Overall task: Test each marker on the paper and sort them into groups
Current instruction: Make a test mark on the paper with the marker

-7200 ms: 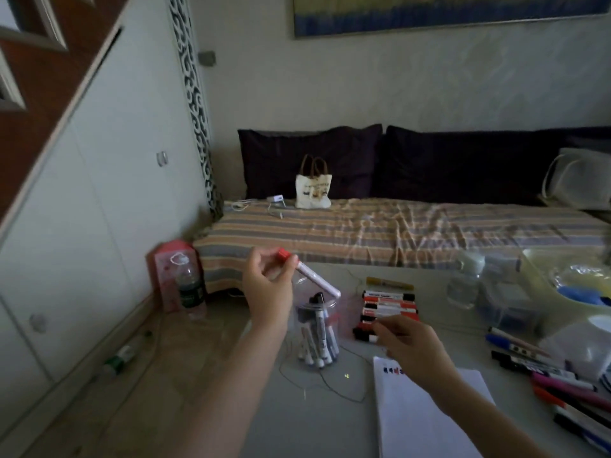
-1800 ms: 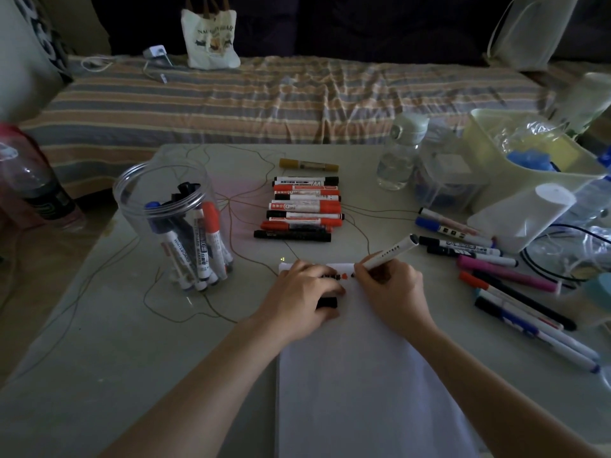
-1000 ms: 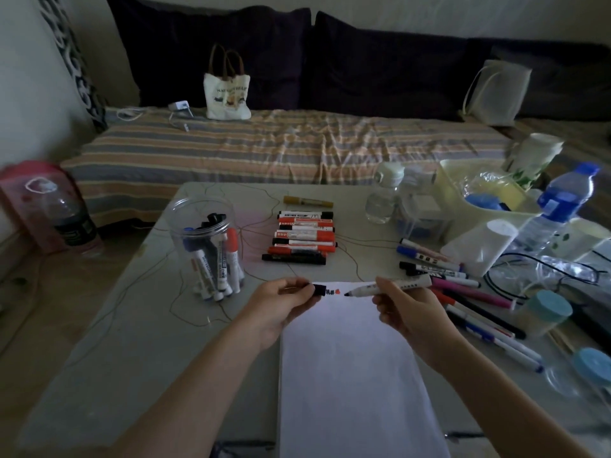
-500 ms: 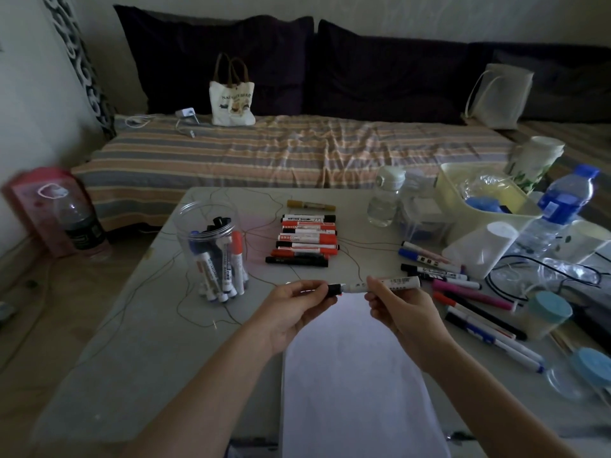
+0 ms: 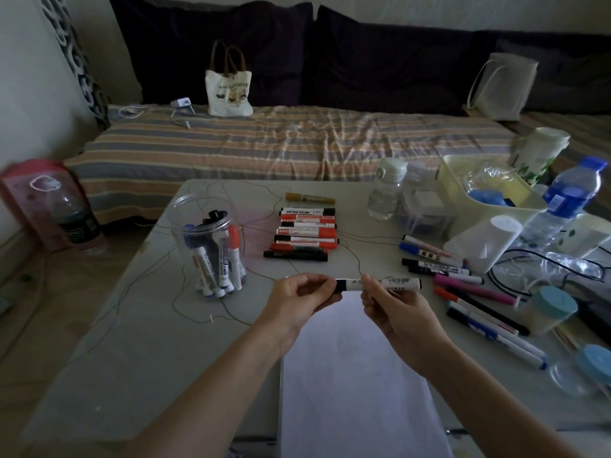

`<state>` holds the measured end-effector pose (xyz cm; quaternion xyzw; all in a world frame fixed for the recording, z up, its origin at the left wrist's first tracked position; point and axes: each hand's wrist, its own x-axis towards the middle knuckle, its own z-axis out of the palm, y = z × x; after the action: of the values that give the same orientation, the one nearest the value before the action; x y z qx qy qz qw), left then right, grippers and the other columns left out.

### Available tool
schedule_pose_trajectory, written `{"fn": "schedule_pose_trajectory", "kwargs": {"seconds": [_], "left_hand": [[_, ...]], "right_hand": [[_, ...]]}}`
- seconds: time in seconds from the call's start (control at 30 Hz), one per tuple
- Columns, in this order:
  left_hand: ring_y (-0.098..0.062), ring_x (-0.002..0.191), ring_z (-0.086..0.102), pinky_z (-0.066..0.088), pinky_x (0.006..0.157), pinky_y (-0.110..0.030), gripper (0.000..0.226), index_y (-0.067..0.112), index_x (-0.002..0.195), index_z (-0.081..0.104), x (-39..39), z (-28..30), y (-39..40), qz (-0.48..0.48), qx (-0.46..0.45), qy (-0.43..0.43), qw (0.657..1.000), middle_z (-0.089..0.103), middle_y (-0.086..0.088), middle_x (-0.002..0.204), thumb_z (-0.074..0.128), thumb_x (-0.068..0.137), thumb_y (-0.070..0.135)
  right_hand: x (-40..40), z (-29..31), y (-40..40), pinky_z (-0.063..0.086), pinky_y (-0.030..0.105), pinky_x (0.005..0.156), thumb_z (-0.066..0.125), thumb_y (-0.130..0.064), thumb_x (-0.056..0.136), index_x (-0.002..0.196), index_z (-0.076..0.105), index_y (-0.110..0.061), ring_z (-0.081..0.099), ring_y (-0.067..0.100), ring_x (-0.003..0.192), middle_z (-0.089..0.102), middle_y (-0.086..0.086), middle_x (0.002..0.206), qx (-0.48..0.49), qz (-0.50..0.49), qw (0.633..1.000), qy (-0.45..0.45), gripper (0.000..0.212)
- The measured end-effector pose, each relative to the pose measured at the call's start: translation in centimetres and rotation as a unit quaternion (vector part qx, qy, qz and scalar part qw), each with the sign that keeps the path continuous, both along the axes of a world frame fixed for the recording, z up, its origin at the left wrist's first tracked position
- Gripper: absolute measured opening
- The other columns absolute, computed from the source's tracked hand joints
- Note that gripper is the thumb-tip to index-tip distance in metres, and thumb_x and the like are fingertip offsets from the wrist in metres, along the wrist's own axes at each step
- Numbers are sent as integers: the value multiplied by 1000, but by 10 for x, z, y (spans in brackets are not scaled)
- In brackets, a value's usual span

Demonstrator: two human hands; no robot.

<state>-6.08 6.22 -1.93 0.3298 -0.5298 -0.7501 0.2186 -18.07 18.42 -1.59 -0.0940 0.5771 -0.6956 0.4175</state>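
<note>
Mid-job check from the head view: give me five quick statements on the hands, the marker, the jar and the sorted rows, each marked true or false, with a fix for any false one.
1. Both hands hold one marker level above the paper. True.
2. The left hand pinches the black cap end. True.
3. The right hand rests flat on the table. False: it grips the marker's white barrel.
4. The clear jar is empty. False: several markers stand in it.
5. The red and black markers beyond the paper lie side by side in a row. True.
</note>
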Motion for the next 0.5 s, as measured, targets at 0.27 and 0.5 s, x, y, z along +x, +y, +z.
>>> {"fn": "schedule_pose_trajectory", "kwargs": {"seconds": [0.27,0.5], "left_hand": [[-14,94,70,54,86,-25,19,13,102,71,0,-8,-11,-31,-79,-8,996,75,-2,97,66,86,4],[-7,92,70,52,78,-14,21,12,98,72,-8,-11,-12,-47,-194,-14,980,75,2,95,67,84,-3]], "right_hand": [[-15,4,5,54,25,63,73,-39,77,104,72,-3,61,17,72,69,9,84,32,64,996,-48,45],[-32,1,20,60,30,76,66,-33,91,104,73,-26,70,14,78,74,-7,87,230,189,836,461,17]]}}
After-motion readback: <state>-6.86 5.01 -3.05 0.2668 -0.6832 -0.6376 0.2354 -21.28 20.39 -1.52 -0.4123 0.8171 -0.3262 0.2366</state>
